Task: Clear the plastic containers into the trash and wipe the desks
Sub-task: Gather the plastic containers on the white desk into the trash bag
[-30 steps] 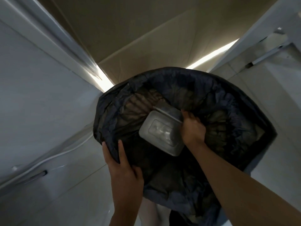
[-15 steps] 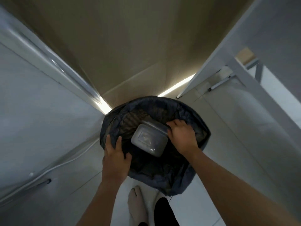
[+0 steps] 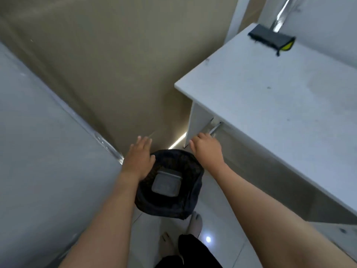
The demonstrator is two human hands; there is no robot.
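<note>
Plastic container [image 3: 166, 183]: grey, translucent, smooth with a dull sheen, lying in a trash bin [image 3: 190, 202] lined with a black, crinkled, matt plastic bag. Counter [image 3: 270, 97]: white laminate, smooth, matt, lightly speckled, with a bright metal handle [image 3: 216, 128] beneath; on it a black matt cloth [image 3: 270, 38] with a yellow patch. Floor [image 3: 218, 236]: pale, glossy tiles.

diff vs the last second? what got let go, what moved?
The right hand let go of the plastic container, which now lies in the trash bag. The left hand released the bag's rim. Both hands lifted clear, open. The bag stayed between the desks.
</note>
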